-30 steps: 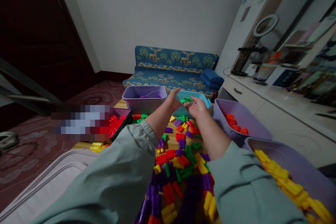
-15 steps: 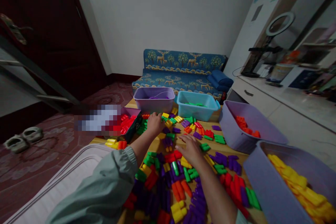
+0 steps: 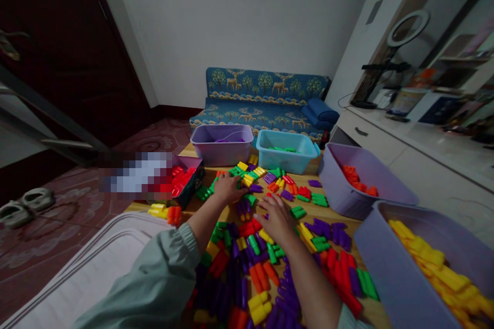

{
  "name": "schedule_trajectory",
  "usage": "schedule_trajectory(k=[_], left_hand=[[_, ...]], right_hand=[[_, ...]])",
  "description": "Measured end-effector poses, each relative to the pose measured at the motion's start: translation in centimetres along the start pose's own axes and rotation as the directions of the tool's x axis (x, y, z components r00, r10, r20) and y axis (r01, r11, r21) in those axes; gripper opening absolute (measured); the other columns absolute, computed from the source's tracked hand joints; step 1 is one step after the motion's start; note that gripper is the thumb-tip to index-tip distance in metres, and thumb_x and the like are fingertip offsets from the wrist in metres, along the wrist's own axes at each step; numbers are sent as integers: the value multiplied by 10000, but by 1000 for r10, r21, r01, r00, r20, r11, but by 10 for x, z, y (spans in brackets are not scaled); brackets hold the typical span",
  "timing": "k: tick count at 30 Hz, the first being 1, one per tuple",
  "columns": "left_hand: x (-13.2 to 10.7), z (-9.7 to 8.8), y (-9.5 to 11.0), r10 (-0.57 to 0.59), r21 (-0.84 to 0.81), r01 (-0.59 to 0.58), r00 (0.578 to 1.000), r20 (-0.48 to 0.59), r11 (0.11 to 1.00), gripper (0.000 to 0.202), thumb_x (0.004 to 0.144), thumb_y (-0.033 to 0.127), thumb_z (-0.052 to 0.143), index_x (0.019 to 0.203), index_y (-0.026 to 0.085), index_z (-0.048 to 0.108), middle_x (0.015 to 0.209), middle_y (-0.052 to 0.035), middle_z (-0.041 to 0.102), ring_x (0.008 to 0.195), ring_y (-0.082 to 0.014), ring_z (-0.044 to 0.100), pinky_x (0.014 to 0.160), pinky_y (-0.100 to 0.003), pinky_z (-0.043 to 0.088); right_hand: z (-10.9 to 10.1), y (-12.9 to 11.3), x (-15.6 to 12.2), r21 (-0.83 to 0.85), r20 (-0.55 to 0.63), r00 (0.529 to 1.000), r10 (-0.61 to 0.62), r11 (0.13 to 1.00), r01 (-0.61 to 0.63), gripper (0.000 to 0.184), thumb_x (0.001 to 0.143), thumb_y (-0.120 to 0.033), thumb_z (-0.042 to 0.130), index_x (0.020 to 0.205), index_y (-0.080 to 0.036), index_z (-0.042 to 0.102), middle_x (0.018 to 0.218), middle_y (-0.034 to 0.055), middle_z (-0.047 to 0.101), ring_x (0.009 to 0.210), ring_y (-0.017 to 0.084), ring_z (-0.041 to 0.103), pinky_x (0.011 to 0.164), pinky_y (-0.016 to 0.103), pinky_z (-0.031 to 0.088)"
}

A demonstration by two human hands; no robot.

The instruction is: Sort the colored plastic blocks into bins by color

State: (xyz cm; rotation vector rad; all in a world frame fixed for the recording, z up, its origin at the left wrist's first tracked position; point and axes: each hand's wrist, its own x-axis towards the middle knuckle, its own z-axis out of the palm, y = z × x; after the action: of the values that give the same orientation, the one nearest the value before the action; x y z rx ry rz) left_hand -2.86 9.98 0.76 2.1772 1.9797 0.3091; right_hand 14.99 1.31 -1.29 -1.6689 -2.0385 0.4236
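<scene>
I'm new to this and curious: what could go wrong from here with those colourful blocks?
The right hand is low over crowded, multicoloured plastic blocks and might scatter some. The yellow and orange plastic blocks lie near the left edge of the light-brown wooden table, so the pale-green fabric left sleeve could perhaps brush them off.

Blocks red, yellow, green, purple; tub light blue; sofa blue, deer-and-tree pattern.

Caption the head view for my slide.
Left hand and right hand among scattered coloured blocks on a wooden table, light-blue bin beyond.
</scene>
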Motion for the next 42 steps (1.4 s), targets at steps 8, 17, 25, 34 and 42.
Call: schedule_trajectory(k=[8,17,25,34,42], left_hand=[[-42,-11,10,228,-351,-206,974,21,914,403,683,181,658,1078,245,705,1041,-76,704,1009,-272,617,911,-358,445],[-81,2,4,182,-650,-234,972,-147,723,560,578,-14,558,1053,239,712,1083,-66,694,1033,-257,622,928,-375,466],[-82,11,4,152,-710,-249,968,-199,659,354,759,131,541,1050,231,717,1058,-76,720,1007,-263,645,912,-396,476],[-77,19,-4,-91,-907,-116,982,-166,405,317,730,296,653,1016,168,703,1019,-90,720,934,-247,664,841,-359,511],[-79,14,0,-117,-973,-51,990,-79,223,463,642,413,738,1001,124,696,944,-101,728,864,-250,670,758,-333,527]], right_hand=[[-5,3,1,4,15,1000,3,1000,-3,297,756,-210,640,1043,-164,701,1211,101,648,1308,273,418,1089,396,323],[-10,-14,-9,104,21,998,-66,993,63,636,740,-108,608,1357,-203,486,1330,106,570,1229,243,520,1045,377,372],[-6,-20,-11,147,8,1000,-16,989,15,367,780,-115,541,1120,-221,628,950,53,674,897,200,636,852,322,480],[-2,-15,-11,153,-53,997,-59,986,66,255,702,-127,601,936,-223,565,942,33,657,923,218,625,850,346,465],[-9,-25,-8,547,-189,971,150,837,-22,236,755,-274,573,980,-203,566,810,26,645,706,173,619,662,290,496]])
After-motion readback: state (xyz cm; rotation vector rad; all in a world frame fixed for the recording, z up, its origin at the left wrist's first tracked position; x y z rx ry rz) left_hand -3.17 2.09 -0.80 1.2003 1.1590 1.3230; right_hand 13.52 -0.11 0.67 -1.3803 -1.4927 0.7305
